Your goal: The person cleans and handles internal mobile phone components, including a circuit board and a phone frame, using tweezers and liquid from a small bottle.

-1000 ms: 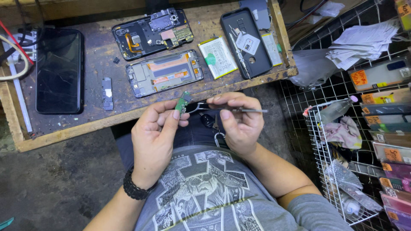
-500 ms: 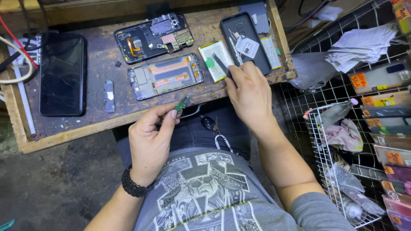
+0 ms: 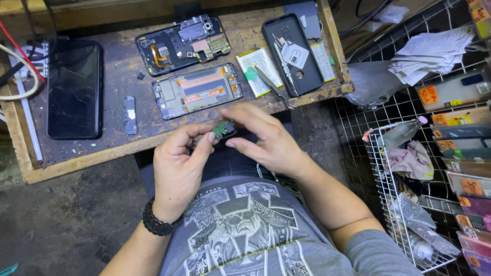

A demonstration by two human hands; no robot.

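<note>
A person's left hand (image 3: 179, 163) and right hand (image 3: 263, 138) meet just in front of the near edge of a worn wooden workbench (image 3: 153, 140), both pinching a small green circuit board (image 3: 221, 130) between fingertips; the left thumb and forefinger grip one end, while the right hand's fingers close over the other. The board hangs above the person's lap, clear of the bench top. A dark beaded bracelet (image 3: 157, 223) circles the left wrist.

Handling a part this small likely goes best with light pressure on its edges only, fingers kept off the contacts, and the piece held close over the bench so a slip costs little.

On the bench, directly beyond the hands, lies an opened phone frame (image 3: 197, 90), with a second stripped phone body (image 3: 183, 44) behind it. Toward the bench's right end rest tweezers (image 3: 272, 87) across a flat battery (image 3: 260, 69), beside a black back cover (image 3: 292, 53). At the bench's left end sits a dark screen panel (image 3: 74, 88), near a small grey part (image 3: 130, 114). Right of the bench stands a wire rack (image 3: 394, 194) stuffed with packets.
</note>
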